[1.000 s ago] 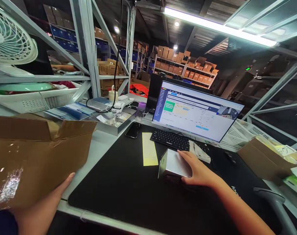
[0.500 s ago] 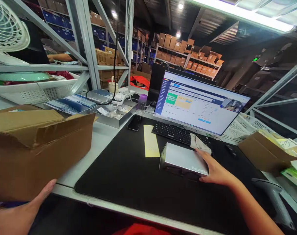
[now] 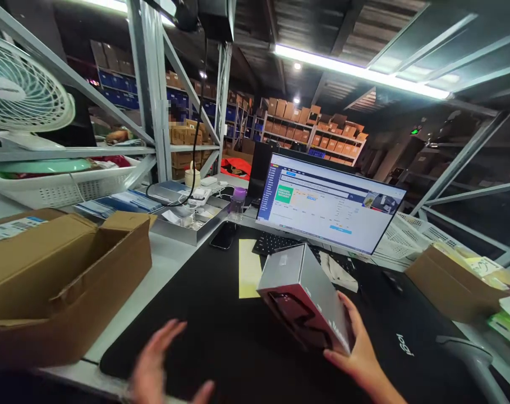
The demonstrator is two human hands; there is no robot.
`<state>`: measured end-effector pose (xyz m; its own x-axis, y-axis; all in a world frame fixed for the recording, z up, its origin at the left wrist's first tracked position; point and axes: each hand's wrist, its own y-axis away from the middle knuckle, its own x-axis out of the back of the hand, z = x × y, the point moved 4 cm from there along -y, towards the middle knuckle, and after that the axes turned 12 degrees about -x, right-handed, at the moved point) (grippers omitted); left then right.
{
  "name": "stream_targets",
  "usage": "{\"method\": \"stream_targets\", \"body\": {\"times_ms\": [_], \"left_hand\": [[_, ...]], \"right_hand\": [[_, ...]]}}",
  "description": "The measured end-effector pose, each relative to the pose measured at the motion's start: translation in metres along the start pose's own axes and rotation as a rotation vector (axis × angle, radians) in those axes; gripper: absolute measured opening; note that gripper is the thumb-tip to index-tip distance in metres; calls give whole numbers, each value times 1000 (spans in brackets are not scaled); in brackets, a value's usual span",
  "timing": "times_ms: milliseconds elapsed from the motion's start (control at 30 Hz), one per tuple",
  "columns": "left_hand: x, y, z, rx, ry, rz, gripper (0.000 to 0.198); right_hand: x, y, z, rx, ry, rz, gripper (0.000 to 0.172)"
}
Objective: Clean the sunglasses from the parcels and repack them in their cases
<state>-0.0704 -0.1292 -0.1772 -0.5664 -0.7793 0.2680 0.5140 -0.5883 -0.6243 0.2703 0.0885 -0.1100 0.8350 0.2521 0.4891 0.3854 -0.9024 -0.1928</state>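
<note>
My right hand (image 3: 358,350) grips a grey product box (image 3: 305,297) with a dark red picture on its face, lifted and tilted above the black desk mat (image 3: 221,331). My left hand (image 3: 160,365) hovers over the mat's near left edge with fingers spread, blurred by motion and holding nothing. An open brown cardboard carton (image 3: 61,286) rests on the table at the left, apart from my left hand. A yellow paper strip (image 3: 247,268) lies on the mat behind the grey box.
A monitor (image 3: 328,205) and keyboard (image 3: 275,244) stand behind the mat. A phone (image 3: 224,235), metal tray (image 3: 191,216) and purple-capped bottle (image 3: 237,202) sit at back left. Another carton (image 3: 452,283) is on the right, a scanner handle (image 3: 469,350) near it. Fan (image 3: 23,90) and shelving are left.
My right hand has lifted the grey box off the mat and tipped it up. My left hand let go of the brown carton, now resting on the table, and moved right over the mat.
</note>
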Motion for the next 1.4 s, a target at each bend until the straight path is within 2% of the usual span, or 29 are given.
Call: {"method": "stream_targets", "body": {"times_ms": [67,133,200,267,333,367,400,433,500,567,600,667,733,800,867,1067,1133,1200,1333,1400], "left_hand": [[-58,0,29,-41,266,-81,128],[-105,-4,51,29,404,-183,149],[-132,-13,62,236,493,-256,134],[-132,-33,69,287,520,-242,119],[-112,-61,72,181,431,-175,114],[-100,-76,71,101,352,-163,112],[-89,-90,70,25,247,-212,110],[-80,-102,67,-33,135,-252,108],[-68,-119,61,-138,-44,-365,104],[-64,-128,59,-267,-154,-473,100],[-65,-131,61,-341,-183,-524,99],[-71,-132,69,-471,-199,-620,95],[-78,-131,78,-537,-189,-718,95],[-87,-131,86,-550,-175,-812,97],[-95,-132,92,-543,-159,-887,98],[-121,-151,88,-488,-143,-1046,98],[-129,-161,83,-455,-153,-1114,100],[-134,-171,78,-424,-164,-1153,100],[-141,-184,71,-421,-153,-1140,98],[-142,-183,70,-430,-157,-1146,98]], "right_hand": [[-33,12,-10,31,-36,103,111],[-68,22,-21,57,-37,175,110],[-94,27,-30,132,-31,205,115],[-105,26,-35,233,-25,148,124],[-101,19,-37,324,30,-28,126],[-93,14,-38,346,74,-126,122],[-82,9,-39,347,111,-195,113],[-66,3,-41,321,122,-210,99],[-29,-10,-47,224,36,-94,68],[1,-21,-54,142,-94,14,38],[11,-25,-57,114,-140,35,29],[18,-33,-59,67,-192,5,27],[12,-40,-52,-45,-248,-148,28],[0,-43,-37,-203,-317,-347,34],[-9,-43,-20,-324,-360,-484,42],[-5,-50,5,-367,-374,-607,46],[7,-57,11,-360,-367,-615,44],[29,-66,23,-360,-349,-584,40],[85,-77,54,-392,-289,-496,35],[103,-75,68,-435,-237,-505,30]]}}
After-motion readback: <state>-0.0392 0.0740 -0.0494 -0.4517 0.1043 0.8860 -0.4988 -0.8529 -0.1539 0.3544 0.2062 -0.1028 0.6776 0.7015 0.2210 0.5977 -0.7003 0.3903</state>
